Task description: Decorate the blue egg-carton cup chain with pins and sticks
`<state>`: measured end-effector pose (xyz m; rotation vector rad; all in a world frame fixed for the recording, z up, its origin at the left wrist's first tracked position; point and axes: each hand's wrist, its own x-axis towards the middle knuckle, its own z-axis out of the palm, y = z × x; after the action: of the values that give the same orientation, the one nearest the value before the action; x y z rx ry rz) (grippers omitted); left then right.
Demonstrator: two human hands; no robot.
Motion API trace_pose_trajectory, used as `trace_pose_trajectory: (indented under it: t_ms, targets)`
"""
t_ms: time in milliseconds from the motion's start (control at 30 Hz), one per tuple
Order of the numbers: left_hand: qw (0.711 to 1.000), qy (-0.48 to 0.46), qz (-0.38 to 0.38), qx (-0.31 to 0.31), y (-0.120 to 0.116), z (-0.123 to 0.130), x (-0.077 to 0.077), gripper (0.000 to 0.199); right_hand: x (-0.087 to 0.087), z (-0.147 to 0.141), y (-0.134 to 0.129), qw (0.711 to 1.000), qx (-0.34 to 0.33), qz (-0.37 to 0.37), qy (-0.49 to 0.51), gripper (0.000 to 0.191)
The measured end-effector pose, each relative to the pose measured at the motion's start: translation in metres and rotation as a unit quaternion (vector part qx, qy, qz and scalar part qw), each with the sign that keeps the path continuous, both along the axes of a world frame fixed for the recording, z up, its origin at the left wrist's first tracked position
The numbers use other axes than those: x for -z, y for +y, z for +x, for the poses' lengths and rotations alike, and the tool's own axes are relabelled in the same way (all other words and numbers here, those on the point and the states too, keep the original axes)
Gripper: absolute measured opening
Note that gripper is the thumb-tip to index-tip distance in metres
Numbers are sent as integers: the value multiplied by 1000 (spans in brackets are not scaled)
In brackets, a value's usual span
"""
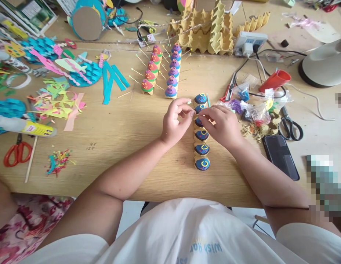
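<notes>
An egg-carton strip (pixel 202 149) covered with dark blue clay lies lengthwise in front of me, each bump bearing a yellow ring and small red dots. Over its upper part, my left hand (pixel 176 121) comes in from the left with thumb and forefinger pinched together. From the other side, my right hand (pixel 224 124) pinches close to the left fingertips. Whatever is between the fingers is too small to make out. Farther back stand a red and green strip (pixel 150 76) and a purple and blue strip (pixel 173 73), both with pins stuck in their sides.
Red-handled scissors (pixel 17 154), a glue bottle (pixel 29 126) and paper scraps (pixel 58 104) lie left. To the right are a phone (pixel 281 157), black scissors (pixel 290 126), clay bags (pixel 255 110) and a red cup (pixel 275 80). Egg cartons (pixel 200 29) stand behind. Someone sits at left.
</notes>
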<state>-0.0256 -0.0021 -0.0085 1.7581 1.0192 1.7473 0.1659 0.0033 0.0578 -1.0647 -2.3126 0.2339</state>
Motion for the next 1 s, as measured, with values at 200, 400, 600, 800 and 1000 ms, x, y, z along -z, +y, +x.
trace_pose_trajectory:
  t_ms: [200,400,600,800,1000]
  targets:
    - [1000,6,11,-11,-1,-1,-1,30,1,3,-1,1000,2,7,1,26]
    - [1000,2,11,-8,0,-1,1,43,4,2,-2,1000,2,8,-5,27]
    - [999,-28,-16,-14,4,-3,4,37,1,0,-3,999,17,-29,-4,26]
    - [1000,6,-14,6,3,-1,4,46,-7,-2,-2,995,20,-94,36,19]
    - [995,-56,-22,-75,14,-9,13,39,-33,22,9,993,80,-86,24,17]
